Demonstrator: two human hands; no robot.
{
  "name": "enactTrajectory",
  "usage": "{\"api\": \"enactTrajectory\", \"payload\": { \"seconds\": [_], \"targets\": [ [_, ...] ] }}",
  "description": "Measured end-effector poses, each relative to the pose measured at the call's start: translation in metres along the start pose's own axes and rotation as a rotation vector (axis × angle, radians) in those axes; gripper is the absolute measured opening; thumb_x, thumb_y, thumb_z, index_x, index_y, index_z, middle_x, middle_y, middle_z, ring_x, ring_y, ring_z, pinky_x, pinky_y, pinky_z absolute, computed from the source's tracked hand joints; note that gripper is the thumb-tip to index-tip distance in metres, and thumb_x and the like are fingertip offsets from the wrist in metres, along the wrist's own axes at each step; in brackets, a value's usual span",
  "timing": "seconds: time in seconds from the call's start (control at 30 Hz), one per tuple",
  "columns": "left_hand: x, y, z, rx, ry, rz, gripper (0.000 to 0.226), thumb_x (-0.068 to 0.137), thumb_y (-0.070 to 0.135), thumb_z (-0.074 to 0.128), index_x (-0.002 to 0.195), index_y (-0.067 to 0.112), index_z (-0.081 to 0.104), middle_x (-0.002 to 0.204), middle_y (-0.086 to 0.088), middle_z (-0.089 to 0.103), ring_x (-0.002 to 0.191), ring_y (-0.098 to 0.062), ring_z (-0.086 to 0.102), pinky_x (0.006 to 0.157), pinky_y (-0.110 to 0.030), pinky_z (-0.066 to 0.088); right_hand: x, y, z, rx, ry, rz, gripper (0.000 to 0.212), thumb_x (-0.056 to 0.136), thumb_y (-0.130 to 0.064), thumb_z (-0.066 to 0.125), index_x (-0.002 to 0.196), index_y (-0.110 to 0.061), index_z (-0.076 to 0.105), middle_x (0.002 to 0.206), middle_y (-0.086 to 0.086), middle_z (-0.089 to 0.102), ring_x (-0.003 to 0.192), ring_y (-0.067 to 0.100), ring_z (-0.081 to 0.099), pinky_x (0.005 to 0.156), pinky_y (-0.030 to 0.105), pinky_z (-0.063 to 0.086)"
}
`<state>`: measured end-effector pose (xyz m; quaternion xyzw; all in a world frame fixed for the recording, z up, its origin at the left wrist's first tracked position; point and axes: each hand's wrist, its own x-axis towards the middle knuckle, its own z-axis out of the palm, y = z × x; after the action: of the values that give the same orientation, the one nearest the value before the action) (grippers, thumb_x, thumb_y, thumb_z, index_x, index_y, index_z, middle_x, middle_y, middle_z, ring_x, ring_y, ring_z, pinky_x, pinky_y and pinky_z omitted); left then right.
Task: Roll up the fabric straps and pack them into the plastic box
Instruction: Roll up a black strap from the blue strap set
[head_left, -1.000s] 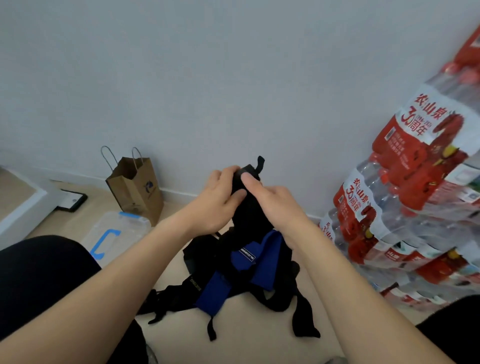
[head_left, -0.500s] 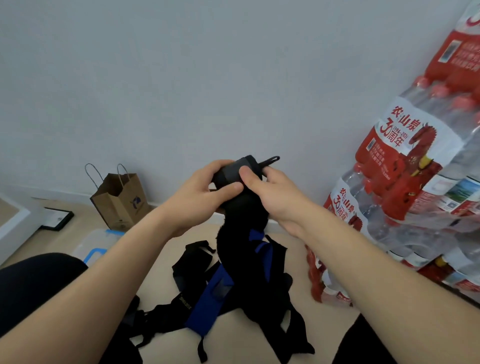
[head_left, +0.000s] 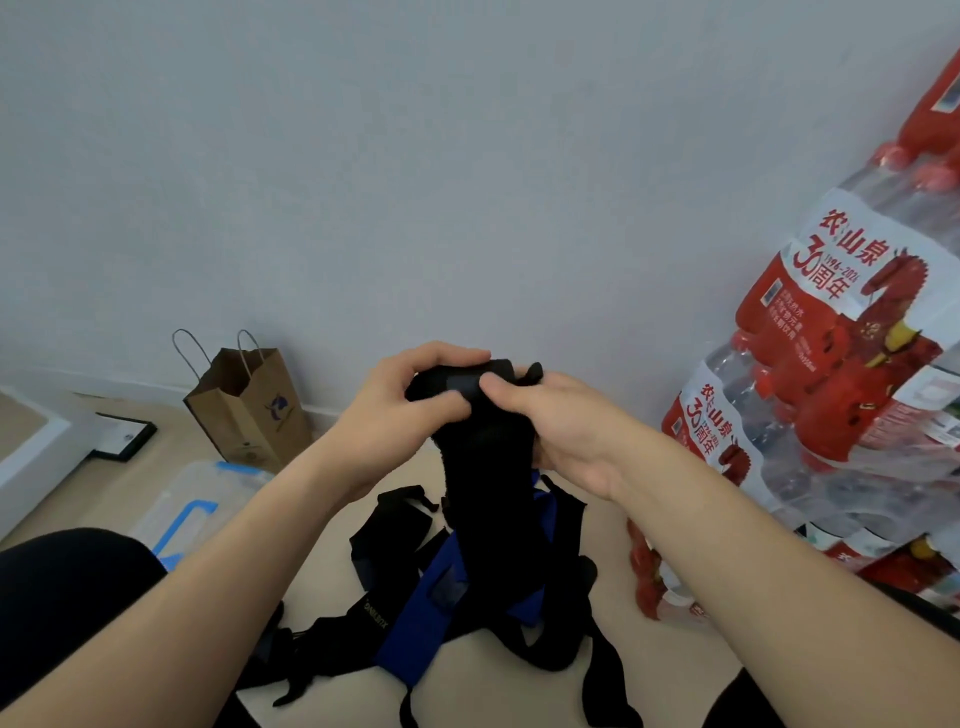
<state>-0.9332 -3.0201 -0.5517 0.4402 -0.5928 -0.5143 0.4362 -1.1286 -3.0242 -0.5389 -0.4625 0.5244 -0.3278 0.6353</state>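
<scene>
1. The plastic box (head_left: 192, 499) sits on the floor at far left, well apart from the work. No rolled strap can be seen going into it, so packing looks not yet begun.
2. The left hand (head_left: 395, 415) grips the wound end of a black strap (head_left: 457, 384), fingers curled over its top.
3. That strap is held in the air between both hands. Only its upper end is wound into a small roll, and the rest hangs loose towards the floor, so this roll seems to be at an early stage.
4. The right hand (head_left: 550, 421) pinches the same roll from the other side, thumb pressed on its front.
5. Below the hands, the pile of straps (head_left: 410, 618) lies tangled on the floor, black and blue, none of it rolled. By my reading, nearly all the task is left.
6. Hidden at left: the box is translucent, blurred and partly covered by the left forearm, so I cannot tell whether its lid is on or whether anything lies inside.
7. Hidden at centre and right: the right hand's fingers are behind the strap. The forearms and the frame edge cut off parts of the pile, so the straps cannot be counted.
</scene>
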Motion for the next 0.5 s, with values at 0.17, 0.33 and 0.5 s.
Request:
{"api": "enactTrajectory", "payload": {
  "seconds": [0.17,0.33,0.5],
  "targets": [
    [0.004,-0.008,0.007,-0.332,0.058,-0.146,0.032,0.110,0.023,0.060,0.140,0.015,0.064,0.134,-0.013,0.074,0.121,-0.027,0.074,0.102,-0.044,0.061,0.004,0.001,0.004,0.009,0.066,-0.105,0.025,0.107,-0.025,0.069,0.132,-0.023,0.068,0.116,0.010,0.082,0.108,0.029,0.080,0.103,0.054,0.061],
    [0.009,-0.004,-0.006,-0.051,0.006,-0.084,0.031,0.106,0.014,0.068,0.133,0.028,0.073,0.125,-0.002,0.077,0.108,-0.026,0.078,0.085,-0.046,0.068,0.010,0.006,0.001,-0.103,0.143,-0.037,0.057,0.095,-0.022,0.080,0.144,-0.034,0.053,0.132,0.006,0.072,0.107,0.029,0.078,0.093,0.050,0.065],
    [0.012,-0.006,-0.006,0.063,0.086,-0.060,0.045,0.098,-0.002,0.070,0.125,0.033,0.080,0.124,0.013,0.076,0.106,-0.010,0.077,0.089,-0.030,0.065,0.014,0.003,-0.003,-0.076,0.146,0.104,0.076,0.089,-0.010,0.079,0.148,-0.043,0.043,0.125,0.014,0.072,0.102,0.034,0.078,0.085,0.050,0.067]
  ]
}}
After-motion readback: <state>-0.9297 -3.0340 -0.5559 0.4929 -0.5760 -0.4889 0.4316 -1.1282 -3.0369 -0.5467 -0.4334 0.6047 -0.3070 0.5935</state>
